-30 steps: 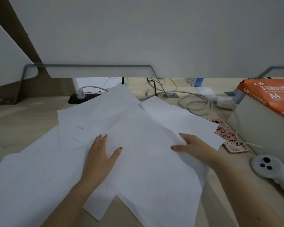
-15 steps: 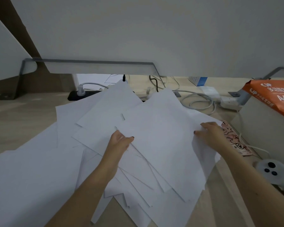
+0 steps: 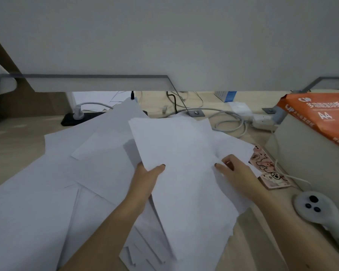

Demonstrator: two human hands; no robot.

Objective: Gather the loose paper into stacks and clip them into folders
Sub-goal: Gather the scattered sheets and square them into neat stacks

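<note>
Several loose white sheets of paper lie fanned over the wooden desk. A gathered bunch of sheets is lifted at the centre. My left hand grips its left edge, thumb on top. My right hand holds the bunch on its right side, thumb on the paper and fingers curled at the edge. No folder or clip shows in the view.
A pink phone lies right of the paper. A white controller sits at the near right. An orange A4 ream rests on a white box. Cables and a black power strip lie at the back.
Both hands have drawn sheets together from flat on the desk into one lifted bunch at the centre. My left hand moved right and now grips the bunch's edge.
</note>
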